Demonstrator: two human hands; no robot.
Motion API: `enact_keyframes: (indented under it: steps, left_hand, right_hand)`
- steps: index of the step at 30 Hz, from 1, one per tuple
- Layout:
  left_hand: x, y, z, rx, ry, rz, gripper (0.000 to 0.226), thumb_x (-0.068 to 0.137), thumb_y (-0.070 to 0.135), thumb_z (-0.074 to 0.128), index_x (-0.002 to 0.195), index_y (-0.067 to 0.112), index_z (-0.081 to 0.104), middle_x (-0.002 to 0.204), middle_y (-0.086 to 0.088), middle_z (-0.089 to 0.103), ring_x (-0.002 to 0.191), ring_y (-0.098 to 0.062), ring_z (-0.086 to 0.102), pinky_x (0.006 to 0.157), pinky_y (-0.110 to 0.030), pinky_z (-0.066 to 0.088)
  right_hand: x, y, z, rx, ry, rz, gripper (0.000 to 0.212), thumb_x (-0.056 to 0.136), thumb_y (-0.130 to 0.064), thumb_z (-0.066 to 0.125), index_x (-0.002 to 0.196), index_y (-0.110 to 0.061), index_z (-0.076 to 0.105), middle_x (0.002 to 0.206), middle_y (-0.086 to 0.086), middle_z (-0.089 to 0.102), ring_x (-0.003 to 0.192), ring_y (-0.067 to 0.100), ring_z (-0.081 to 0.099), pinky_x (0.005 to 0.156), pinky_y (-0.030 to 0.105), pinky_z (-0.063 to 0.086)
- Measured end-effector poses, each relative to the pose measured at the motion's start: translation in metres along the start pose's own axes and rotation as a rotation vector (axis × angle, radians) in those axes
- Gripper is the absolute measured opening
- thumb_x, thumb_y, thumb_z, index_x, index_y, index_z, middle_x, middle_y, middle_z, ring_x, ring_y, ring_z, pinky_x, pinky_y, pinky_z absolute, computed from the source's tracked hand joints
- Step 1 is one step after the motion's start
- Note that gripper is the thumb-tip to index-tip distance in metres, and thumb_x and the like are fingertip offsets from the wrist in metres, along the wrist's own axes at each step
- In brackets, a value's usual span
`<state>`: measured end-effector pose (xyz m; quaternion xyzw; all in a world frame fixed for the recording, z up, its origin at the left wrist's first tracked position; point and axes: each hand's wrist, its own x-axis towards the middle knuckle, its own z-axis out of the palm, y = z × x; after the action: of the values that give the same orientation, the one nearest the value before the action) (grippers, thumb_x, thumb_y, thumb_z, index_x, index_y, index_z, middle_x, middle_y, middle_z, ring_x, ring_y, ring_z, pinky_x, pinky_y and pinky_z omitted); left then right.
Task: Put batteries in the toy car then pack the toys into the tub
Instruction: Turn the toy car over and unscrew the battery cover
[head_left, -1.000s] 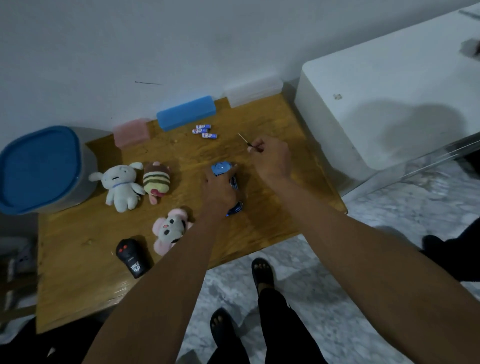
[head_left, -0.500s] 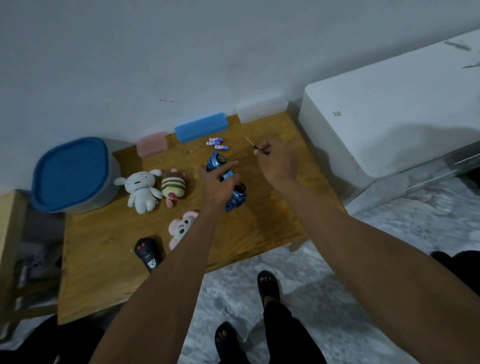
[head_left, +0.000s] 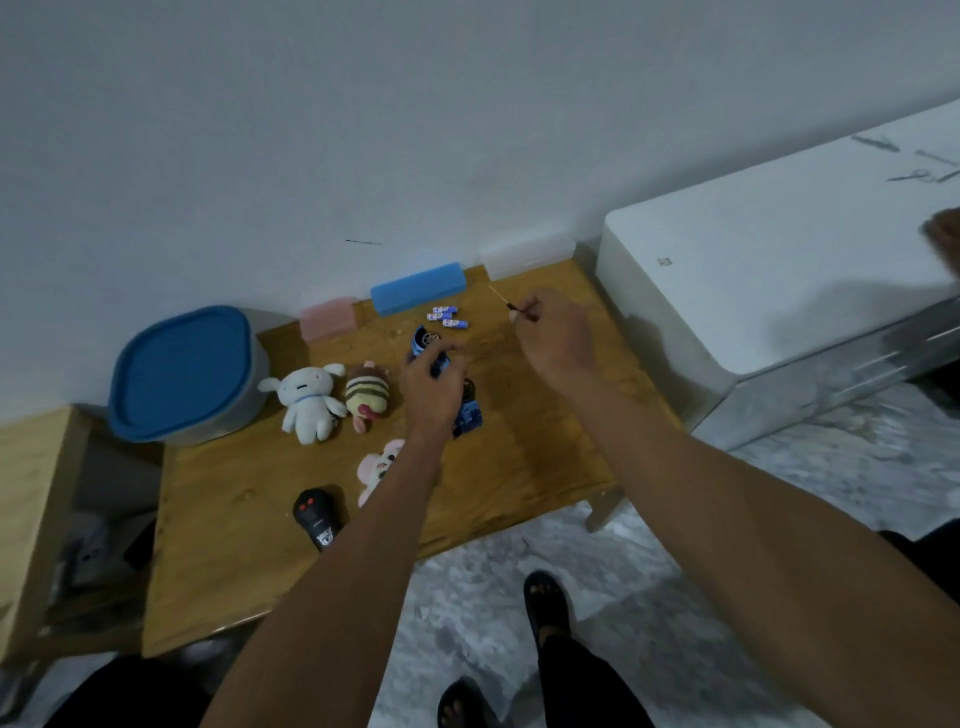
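Gripping the car with my left hand, I have it tipped on the table with a wheel showing at its far end; the fingers curl over its body, so I read that as a firm hold. My right hand pinches a thin screwdriver between thumb and fingertips, its shaft pointing up and away, held well clear of the car.

Judging progress: the batteries lie loose in a small cluster just beyond the car, near the blue box, so none looks loaded yet. I cannot tell whether the battery cover is off — my hand hides that part. With the driver in hand, I take this as the cover-opening step, early in the job.

Packing has not begun. The tub sits at the table's left rear corner with its blue lid on. Three plush toys lie outside it: the white plush, the striped plush just beside it, and the pink plush partly under my left forearm. The remote rests near the front edge.

What is left, as I see it — open the compartment, seat the cells, close it, take the lid off the tub, then move everything in.
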<state>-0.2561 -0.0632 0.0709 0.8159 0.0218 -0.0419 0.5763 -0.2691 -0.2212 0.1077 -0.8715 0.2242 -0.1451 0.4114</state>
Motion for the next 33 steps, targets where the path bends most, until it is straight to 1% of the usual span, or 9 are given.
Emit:
enact_keyframes:
  steps: [2, 6, 9, 12, 16, 21, 27, 31, 33]
  left_hand:
    - [0.0, 0.003, -0.006, 0.001, -0.005, 0.028, 0.026, 0.091, 0.012, 0.057, 0.099, 0.03, 0.073, 0.112, -0.019, 0.064, 0.094, -0.033, 0.066, 0.056, -0.015, 0.048]
    - [-0.001, 0.011, -0.011, 0.048, -0.032, 0.088, 0.03, 0.092, 0.008, 0.05, 0.106, 0.026, 0.069, 0.091, -0.011, 0.067, 0.073, -0.016, 0.057, 0.063, -0.033, 0.047]
    - [-0.001, 0.012, -0.013, 0.099, -0.114, 0.118, 0.029, 0.093, 0.009, 0.048, 0.109, 0.025, 0.066, 0.097, -0.01, 0.064, 0.075, -0.017, 0.055, 0.064, -0.034, 0.043]
    - [-0.001, 0.01, -0.014, 0.095, -0.164, 0.117, 0.029, 0.094, 0.007, 0.045, 0.112, 0.024, 0.06, 0.101, -0.008, 0.061, 0.078, -0.017, 0.052, 0.064, -0.033, 0.039]
    - [0.0, 0.004, -0.018, 0.086, -0.192, 0.094, 0.027, 0.093, 0.01, 0.058, 0.116, 0.023, 0.059, 0.104, -0.004, 0.06, 0.082, -0.015, 0.056, 0.065, -0.028, 0.044]
    - [0.005, -0.009, -0.027, 0.095, -0.211, 0.088, 0.038, 0.086, 0.015, 0.072, 0.122, 0.02, 0.062, 0.113, -0.001, 0.06, 0.094, -0.02, 0.061, 0.07, -0.024, 0.051]
    - [0.008, -0.018, -0.032, 0.055, -0.231, 0.031, 0.041, 0.086, 0.01, 0.069, 0.125, 0.024, 0.065, 0.121, -0.002, 0.058, 0.1, -0.021, 0.06, 0.081, -0.036, 0.058]
    - [0.007, -0.024, -0.034, 0.052, -0.23, 0.001, 0.04, 0.085, 0.011, 0.071, 0.122, 0.026, 0.069, 0.123, -0.004, 0.06, 0.103, -0.024, 0.064, 0.081, -0.038, 0.061]
    - [0.007, -0.027, -0.036, 0.035, -0.204, -0.016, 0.036, 0.085, 0.015, 0.073, 0.118, 0.028, 0.069, 0.123, -0.003, 0.06, 0.106, -0.026, 0.065, 0.083, -0.045, 0.062]
  right_hand:
    - [-0.001, -0.004, -0.001, 0.0, -0.025, -0.006, 0.006, 0.096, -0.027, 0.065, 0.092, -0.022, 0.064, 0.086, -0.004, 0.068, 0.072, 0.009, 0.059, 0.054, 0.02, 0.037]
    - [0.0, -0.009, -0.005, 0.017, -0.093, -0.004, 0.008, 0.097, -0.026, 0.064, 0.099, -0.019, 0.066, 0.089, -0.005, 0.065, 0.074, 0.007, 0.055, 0.054, 0.02, 0.035]
    - [0.001, -0.011, -0.005, 0.103, -0.107, 0.03, 0.008, 0.096, -0.021, 0.065, 0.101, -0.016, 0.068, 0.091, -0.006, 0.061, 0.081, 0.006, 0.054, 0.06, 0.016, 0.036]
    - [0.003, -0.013, -0.002, 0.17, -0.119, 0.069, 0.008, 0.094, -0.018, 0.068, 0.1, -0.014, 0.07, 0.087, -0.008, 0.06, 0.076, 0.001, 0.052, 0.063, 0.013, 0.038]
    - [0.006, -0.015, 0.002, 0.296, -0.122, 0.159, 0.005, 0.093, -0.013, 0.067, 0.094, -0.017, 0.071, 0.09, -0.003, 0.068, 0.084, 0.013, 0.067, 0.071, 0.024, 0.056]
    - [0.004, -0.021, 0.007, 0.503, -0.096, 0.26, 0.017, 0.089, 0.002, 0.066, 0.089, -0.015, 0.063, 0.09, 0.006, 0.067, 0.085, 0.021, 0.073, 0.076, 0.031, 0.063]
    - [0.003, -0.022, 0.017, 0.552, -0.107, 0.277, 0.02, 0.086, 0.003, 0.072, 0.089, -0.014, 0.061, 0.096, 0.016, 0.07, 0.08, 0.024, 0.075, 0.073, 0.034, 0.063]
    - [0.001, -0.023, 0.021, 0.536, -0.122, 0.277, 0.017, 0.086, -0.003, 0.074, 0.096, -0.011, 0.064, 0.093, 0.014, 0.072, 0.076, 0.021, 0.076, 0.067, 0.029, 0.063]
    - [0.001, -0.023, 0.023, 0.521, -0.127, 0.285, 0.018, 0.087, -0.004, 0.074, 0.102, -0.008, 0.065, 0.093, 0.013, 0.072, 0.075, 0.02, 0.076, 0.067, 0.029, 0.063]
